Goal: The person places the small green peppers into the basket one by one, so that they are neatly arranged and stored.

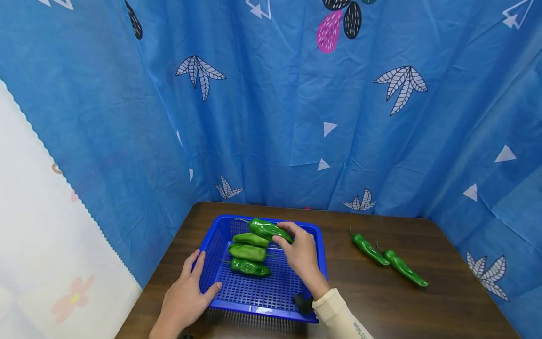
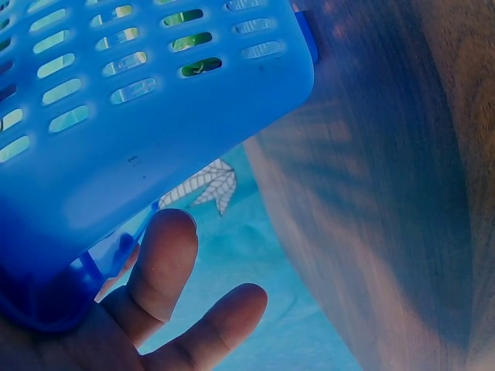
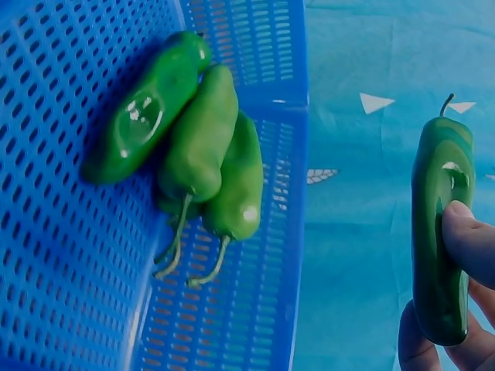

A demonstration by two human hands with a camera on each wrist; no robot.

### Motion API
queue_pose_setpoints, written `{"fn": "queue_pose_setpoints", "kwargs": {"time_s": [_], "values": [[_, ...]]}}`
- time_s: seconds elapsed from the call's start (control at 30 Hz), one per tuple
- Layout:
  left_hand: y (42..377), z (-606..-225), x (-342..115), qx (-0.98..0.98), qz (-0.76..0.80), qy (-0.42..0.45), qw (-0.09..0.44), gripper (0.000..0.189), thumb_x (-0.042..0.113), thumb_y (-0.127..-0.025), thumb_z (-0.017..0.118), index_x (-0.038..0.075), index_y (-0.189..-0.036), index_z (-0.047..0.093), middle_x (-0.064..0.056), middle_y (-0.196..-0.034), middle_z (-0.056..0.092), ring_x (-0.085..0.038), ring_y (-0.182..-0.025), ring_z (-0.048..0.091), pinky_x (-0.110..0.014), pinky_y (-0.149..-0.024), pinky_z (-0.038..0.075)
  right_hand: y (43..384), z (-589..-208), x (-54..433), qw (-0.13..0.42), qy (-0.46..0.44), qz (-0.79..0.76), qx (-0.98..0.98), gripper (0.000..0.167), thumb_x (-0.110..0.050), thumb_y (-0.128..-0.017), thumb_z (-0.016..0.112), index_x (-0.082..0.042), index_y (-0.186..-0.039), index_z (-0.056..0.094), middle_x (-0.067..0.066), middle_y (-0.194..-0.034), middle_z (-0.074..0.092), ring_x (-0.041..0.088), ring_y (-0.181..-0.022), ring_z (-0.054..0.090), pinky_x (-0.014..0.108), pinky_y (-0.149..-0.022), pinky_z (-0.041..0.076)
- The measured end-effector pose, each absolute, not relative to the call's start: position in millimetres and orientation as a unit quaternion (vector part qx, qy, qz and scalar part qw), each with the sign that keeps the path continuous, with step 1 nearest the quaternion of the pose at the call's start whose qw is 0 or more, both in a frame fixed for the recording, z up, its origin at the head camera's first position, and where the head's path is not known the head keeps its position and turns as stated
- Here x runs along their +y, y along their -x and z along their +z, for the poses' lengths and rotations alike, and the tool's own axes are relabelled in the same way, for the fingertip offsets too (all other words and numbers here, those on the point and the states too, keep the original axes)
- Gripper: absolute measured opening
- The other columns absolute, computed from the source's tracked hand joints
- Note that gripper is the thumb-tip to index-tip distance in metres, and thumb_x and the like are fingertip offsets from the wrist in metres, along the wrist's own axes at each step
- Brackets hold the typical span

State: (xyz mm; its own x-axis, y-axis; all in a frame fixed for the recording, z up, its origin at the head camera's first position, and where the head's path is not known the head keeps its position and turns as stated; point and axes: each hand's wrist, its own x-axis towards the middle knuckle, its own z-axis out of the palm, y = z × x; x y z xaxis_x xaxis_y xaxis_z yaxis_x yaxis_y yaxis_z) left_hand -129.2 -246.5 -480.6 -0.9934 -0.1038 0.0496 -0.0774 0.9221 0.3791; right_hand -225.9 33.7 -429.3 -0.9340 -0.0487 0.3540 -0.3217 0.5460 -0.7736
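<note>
A glossy green pepper [image 3: 437,232] is pinched between the thumb and fingers of my right hand [image 1: 301,249], over the far part of a blue plastic basket [image 1: 262,310]. Its stem points left in the head view. Inside the basket lie a dark green pepper [image 1: 251,268], a lighter green pepper [image 1: 247,253] and another light green pepper [image 1: 250,239], side by side. My left hand [image 1: 184,296] rests at the basket's left side, thumb over the rim and fingers stretched out along the outside. In the left wrist view, the fingers [image 2: 166,259] are spread below the perforated wall.
Two slim green peppers, a farther one [image 1: 369,249] and a nearer one [image 1: 405,268], lie on the brown wooden table [image 1: 444,310] right of the basket. A blue patterned curtain [image 1: 296,94] hangs behind the table, and a white cloth [image 1: 46,226] hangs at the left.
</note>
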Motion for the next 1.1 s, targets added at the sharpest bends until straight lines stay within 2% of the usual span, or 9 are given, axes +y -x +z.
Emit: {"fn": "queue_pose_setpoints", "kwargs": {"time_s": [0.27,0.67,0.93,1.1], "values": [[128.7,-479.2,-247.4,-0.98,-0.192,-0.049,0.032,0.096,0.061,-0.087,0.066,0.011,-0.159,0.028,-0.01,-0.165,0.018,-0.036,-0.106,0.069,-0.042,-0.061,0.054,228.4,-435.1,22.9,0.132,-0.115,0.469,-0.866,0.031,-0.025,-0.085,0.08,-0.021,-0.115,0.074,-0.004,-0.095,0.075,0.008,-0.079,0.065,0.025,-0.067,0.052],[128.3,-480.2,-248.5,-0.979,-0.194,-0.052,0.028,0.096,0.062,-0.087,0.066,0.012,-0.159,0.028,-0.01,-0.166,0.018,-0.034,-0.102,0.07,-0.04,-0.059,0.052,232.6,-437.7,8.6,0.114,-0.118,0.467,-0.869,0.031,-0.025,-0.086,0.08,-0.021,-0.116,0.073,-0.003,-0.102,0.076,0.01,-0.084,0.069,0.028,-0.069,0.053],[129.3,-480.4,-247.1,-0.979,-0.194,-0.049,0.032,0.096,0.062,-0.087,0.066,0.012,-0.159,0.028,-0.009,-0.165,0.019,-0.032,-0.1,0.071,-0.04,-0.059,0.052,235.1,-439.0,0.5,0.101,-0.121,0.453,-0.878,0.032,-0.027,-0.086,0.079,-0.023,-0.117,0.073,-0.003,-0.109,0.076,0.016,-0.093,0.07,0.036,-0.076,0.055],[129.5,-480.6,-247.2,-0.979,-0.193,-0.048,0.035,0.097,0.063,-0.087,0.066,0.012,-0.159,0.028,-0.009,-0.165,0.02,-0.03,-0.098,0.071,-0.04,-0.059,0.052,237.3,-442.3,-3.5,0.095,-0.128,0.442,-0.883,0.033,-0.026,-0.086,0.08,-0.021,-0.118,0.074,-0.003,-0.106,0.076,0.015,-0.087,0.068,0.035,-0.073,0.053]]}}
